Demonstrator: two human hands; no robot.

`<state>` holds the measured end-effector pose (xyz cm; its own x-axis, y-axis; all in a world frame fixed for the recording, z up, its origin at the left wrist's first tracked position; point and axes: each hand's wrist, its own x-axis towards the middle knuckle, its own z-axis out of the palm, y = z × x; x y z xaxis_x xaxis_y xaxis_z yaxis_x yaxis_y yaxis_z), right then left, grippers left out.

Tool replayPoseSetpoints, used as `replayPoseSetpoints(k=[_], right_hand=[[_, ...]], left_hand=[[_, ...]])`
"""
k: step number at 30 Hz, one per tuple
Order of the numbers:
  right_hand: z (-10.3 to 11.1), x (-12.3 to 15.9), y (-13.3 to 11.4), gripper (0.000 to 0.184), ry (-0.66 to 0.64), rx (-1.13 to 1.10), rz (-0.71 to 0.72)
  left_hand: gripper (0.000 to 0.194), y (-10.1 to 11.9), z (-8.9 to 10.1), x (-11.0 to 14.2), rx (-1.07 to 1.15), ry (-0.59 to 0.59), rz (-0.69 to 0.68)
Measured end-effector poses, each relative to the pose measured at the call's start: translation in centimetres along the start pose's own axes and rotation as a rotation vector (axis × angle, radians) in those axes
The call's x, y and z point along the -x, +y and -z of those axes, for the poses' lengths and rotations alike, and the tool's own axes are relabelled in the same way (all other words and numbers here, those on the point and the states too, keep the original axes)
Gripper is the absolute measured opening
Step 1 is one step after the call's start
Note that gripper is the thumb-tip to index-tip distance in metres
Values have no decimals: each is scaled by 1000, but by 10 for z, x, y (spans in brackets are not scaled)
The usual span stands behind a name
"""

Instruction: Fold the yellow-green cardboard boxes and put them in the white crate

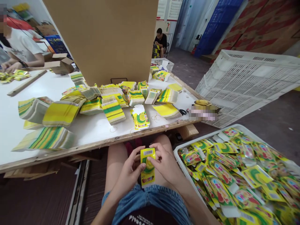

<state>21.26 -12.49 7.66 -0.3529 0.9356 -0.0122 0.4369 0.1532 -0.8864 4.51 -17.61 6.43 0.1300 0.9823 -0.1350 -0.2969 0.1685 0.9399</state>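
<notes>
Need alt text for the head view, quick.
A person's left hand and right hand hold a small yellow pack printed with a barcode. Ahead, stacks of yellow-and-green card lie on a white table; to the right, a white tray is heaped with similar yellow packs.
</notes>
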Motion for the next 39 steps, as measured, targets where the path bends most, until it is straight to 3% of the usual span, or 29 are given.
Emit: replayPoseSetpoints(k=[3, 8, 11, 14, 17, 21, 23, 25, 28, 31, 35, 39], right_hand=[[1, 3, 0, 31, 9, -75, 29], [5, 14, 0, 27, 156, -131, 98], [20, 22, 5, 29, 229, -141, 86], [62, 39, 19, 23, 594, 145, 82], [126, 62, 43, 23, 1036, 544, 85], [205, 104, 86, 33, 1311, 891, 12], [228, 128, 112, 37, 1324, 972, -146], [238, 153, 139, 42, 1237, 976, -368], [236, 187, 174, 35, 1056, 912, -506], [230, 208, 196, 38, 977, 874, -584], [231, 204, 214, 57, 977, 878, -641], [231, 183, 234, 63, 849, 844, -676]], left_hand=[[54, 3, 2, 0, 26, -25, 25], [55, -2, -5, -6, -43, -29, 53], [61, -9, -13, -15, -91, -52, 29], [61, -13, -13, -24, -192, -25, -36], [53, -16, -2, -29, -312, 33, -59], [50, -22, 13, -32, -367, 76, -57], [49, -28, 16, -32, -369, 81, -61], [49, -36, 19, -33, -369, 75, -62], [47, -48, 24, -34, -372, 53, -61], [46, -55, 29, -34, -391, 31, -63], [46, -55, 28, -36, -420, 15, -62], [48, -52, 21, -39, -426, -20, -67]])
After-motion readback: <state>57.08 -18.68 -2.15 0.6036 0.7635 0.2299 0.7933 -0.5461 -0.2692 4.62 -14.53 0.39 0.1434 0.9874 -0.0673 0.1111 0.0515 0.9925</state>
